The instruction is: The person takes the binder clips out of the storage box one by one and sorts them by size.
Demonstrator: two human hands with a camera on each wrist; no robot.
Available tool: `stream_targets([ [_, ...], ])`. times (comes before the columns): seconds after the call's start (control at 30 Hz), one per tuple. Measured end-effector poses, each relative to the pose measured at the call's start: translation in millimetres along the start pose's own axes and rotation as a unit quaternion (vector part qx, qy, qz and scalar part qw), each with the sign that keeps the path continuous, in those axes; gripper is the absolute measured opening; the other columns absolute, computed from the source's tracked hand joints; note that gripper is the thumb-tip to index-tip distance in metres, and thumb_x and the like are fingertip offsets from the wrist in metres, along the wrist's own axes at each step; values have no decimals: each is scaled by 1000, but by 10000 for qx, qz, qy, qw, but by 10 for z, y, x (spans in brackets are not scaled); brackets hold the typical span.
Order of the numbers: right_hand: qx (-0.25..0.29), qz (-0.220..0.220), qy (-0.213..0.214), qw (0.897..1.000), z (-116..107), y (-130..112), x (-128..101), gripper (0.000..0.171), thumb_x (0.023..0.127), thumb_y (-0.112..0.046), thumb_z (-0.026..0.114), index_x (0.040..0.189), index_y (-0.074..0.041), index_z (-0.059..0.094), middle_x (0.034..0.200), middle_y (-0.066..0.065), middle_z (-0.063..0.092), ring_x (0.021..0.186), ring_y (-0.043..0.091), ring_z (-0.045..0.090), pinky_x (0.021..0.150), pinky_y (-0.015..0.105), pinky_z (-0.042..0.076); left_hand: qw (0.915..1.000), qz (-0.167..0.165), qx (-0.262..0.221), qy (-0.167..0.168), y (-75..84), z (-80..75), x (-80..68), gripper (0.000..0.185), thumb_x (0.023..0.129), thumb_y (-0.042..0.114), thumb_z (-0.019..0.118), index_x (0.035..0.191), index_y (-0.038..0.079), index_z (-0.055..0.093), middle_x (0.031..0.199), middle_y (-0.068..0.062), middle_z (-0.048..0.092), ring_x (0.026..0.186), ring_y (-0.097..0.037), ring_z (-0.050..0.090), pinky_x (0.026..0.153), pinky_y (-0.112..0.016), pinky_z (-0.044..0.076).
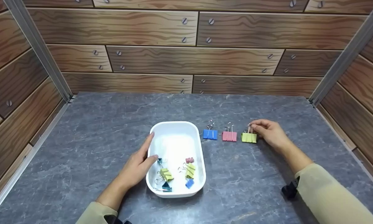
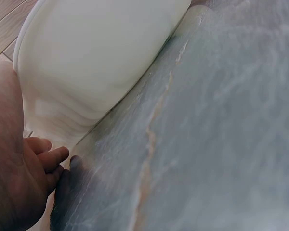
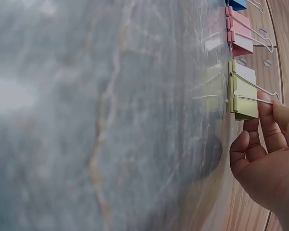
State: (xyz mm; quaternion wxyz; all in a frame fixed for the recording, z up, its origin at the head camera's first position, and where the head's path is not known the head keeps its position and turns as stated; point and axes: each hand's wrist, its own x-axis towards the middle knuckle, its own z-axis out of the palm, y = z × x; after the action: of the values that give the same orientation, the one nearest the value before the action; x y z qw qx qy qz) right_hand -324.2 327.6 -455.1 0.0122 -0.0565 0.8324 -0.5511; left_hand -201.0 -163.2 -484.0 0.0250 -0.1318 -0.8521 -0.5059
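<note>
My right hand (image 1: 272, 133) pinches a wire handle of the yellow-green binder clip (image 1: 249, 137) between thumb and fingertips. In the right wrist view this clip (image 3: 243, 91) has both handles raised, and the lower fingers curl beneath it. To its left stand a pink binder clip (image 1: 229, 136) and a blue one (image 1: 210, 134), in a row. My left hand (image 1: 136, 168) holds the left side of a white tray (image 1: 202, 155), thumb over the rim. Its lower fingers (image 2: 53, 159) curl beside the outer wall in the left wrist view.
Inside the tray, near its front end, lie several smaller binder clips: yellow-green ones (image 1: 166, 175), dark teal ones (image 1: 166, 186), a pink one (image 1: 189, 160) and a blue one (image 1: 189, 183). Wood-patterned panels (image 1: 192, 59) enclose the grey marbled tabletop (image 1: 111, 124) at the back and sides.
</note>
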Motion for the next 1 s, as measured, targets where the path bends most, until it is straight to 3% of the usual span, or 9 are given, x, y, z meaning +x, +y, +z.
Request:
stream_targets([
  [0.2, 5, -43, -54, 10000, -10, 8, -6, 35, 109, -9, 59, 132, 17, 61, 99, 0, 76, 86, 4, 67, 75, 24, 56, 9999, -107, 34, -42, 13, -7, -2, 75, 107, 25, 59, 171, 31, 22, 170, -6, 33, 154, -23, 35, 123, -48, 30],
  [0.5, 13, 30, -53, 10000, -49, -29, -33, 38, 109, -12, 59, 136, 15, 61, 104, 3, 78, 91, 3, 70, 80, 24, 58, 10000, 38, -62, -17, 14, 0, -5, 74, 107, 23, 58, 172, 29, 22, 168, -10, 37, 152, -26, 39, 121, -52, 34],
  [0.73, 379, -191, 32, 9991, -115, -55, -46, 39, 109, -11, 60, 136, 17, 59, 111, 10, 79, 97, 7, 74, 88, 28, 60, 9999, 86, -84, -15, -2, 7, -2, 74, 107, 23, 58, 172, 29, 22, 168, -13, 37, 152, -28, 39, 121, -54, 34],
  [1.0, -422, -304, 387, 9979, -207, -217, -60, 43, 111, -21, 60, 139, 11, 61, 124, 13, 76, 101, -3, 69, 87, 23, 55, 10000, 11, -47, -25, -2, -3, 3, 74, 107, 22, 59, 172, 29, 22, 169, -9, 36, 153, -25, 37, 122, -50, 32],
])
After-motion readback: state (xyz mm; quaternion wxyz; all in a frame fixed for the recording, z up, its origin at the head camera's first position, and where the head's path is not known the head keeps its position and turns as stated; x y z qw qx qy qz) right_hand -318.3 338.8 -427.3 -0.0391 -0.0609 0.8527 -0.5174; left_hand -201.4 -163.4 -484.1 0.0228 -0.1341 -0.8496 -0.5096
